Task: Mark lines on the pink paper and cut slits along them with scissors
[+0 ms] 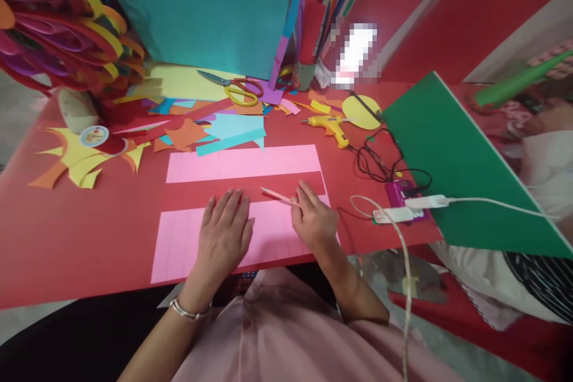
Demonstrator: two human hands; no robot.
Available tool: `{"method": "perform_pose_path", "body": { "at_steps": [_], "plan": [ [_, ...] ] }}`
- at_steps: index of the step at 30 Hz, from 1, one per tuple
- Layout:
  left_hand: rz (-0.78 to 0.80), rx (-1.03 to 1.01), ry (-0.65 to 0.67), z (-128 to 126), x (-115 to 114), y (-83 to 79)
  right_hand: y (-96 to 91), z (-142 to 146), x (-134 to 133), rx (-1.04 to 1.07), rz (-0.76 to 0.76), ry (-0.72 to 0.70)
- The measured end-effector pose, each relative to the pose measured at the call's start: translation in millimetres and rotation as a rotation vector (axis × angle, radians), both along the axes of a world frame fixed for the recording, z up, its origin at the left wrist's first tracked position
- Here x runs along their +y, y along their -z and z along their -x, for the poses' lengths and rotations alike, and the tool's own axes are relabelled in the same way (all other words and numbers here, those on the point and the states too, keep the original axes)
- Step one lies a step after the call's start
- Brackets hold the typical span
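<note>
Two pink paper strips lie one beyond the other on the red tabletop, with a red band between them. My left hand point(224, 230) rests flat with fingers spread on the near pink strip point(268, 230), its fingertips at the strip's far edge. Over the right end of that strip, my right hand point(316, 221) is closed around a pencil point(276, 195) that points to the left across the red band. Faint lines show on the near strip. Beyond it lies the far pink strip point(242, 161), which neither hand touches.
Behind the strips are colored paper scraps point(183, 134), scissors point(242, 91) and a yellow hot glue gun point(329, 127). A thread spool point(110, 141) stands left. To the right are a purple power strip point(394, 191) with plugs, loose cables and a green board point(474, 185).
</note>
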State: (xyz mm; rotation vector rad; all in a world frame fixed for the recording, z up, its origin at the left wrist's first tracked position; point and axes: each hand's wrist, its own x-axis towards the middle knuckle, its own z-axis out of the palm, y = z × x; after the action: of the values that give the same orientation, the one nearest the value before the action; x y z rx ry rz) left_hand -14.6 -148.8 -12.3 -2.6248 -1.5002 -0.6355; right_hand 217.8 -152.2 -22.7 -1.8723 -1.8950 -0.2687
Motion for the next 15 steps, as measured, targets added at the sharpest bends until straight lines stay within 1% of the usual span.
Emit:
{"method": "perform_pose_path", "body": {
  "at_steps": [2,7,15],
  "plan": [
    [0.01,-0.002,0.002,-0.1,-0.6,-0.6,0.0,0.1,-0.8,0.003,-0.005,0.004],
    [0.039,0.006,0.01,-0.4,-0.5,-1.1,0.8,-0.3,-1.0,0.032,0.041,0.022],
    [0.047,-0.006,0.018,-0.5,0.0,-1.0,0.3,-0.1,-0.6,0.029,0.027,0.051]
  ]
}}
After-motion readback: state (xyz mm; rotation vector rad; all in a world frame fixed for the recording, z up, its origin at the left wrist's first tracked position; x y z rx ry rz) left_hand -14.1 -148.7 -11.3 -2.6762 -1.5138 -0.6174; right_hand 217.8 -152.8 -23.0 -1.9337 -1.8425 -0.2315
